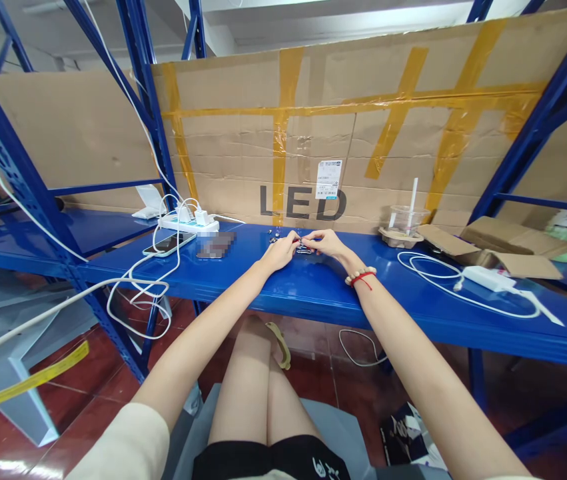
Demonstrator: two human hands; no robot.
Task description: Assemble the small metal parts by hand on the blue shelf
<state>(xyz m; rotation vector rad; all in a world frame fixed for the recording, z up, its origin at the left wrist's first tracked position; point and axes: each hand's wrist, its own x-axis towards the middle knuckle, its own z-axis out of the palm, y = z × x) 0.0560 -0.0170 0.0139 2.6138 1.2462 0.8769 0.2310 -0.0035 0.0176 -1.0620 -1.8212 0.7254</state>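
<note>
Both my arms reach forward onto a blue metal shelf [313, 287]. My left hand [282, 249] and my right hand [327, 243] meet at the back of the shelf, fingers pinched around a small metal piece [304, 249] too small to name. A few more small dark bits [274, 233] lie just behind my left hand. A bead bracelet with a red cord [362, 276] sits on my right wrist.
Left of my hands are a phone [169, 244], a white power strip [188, 224] with chargers and trailing cables. To the right stand a plastic cup with straw [407, 220], a white charger with cable [483, 277] and open cardboard boxes [503, 247]. A taped cardboard sheet [363, 133] backs the shelf.
</note>
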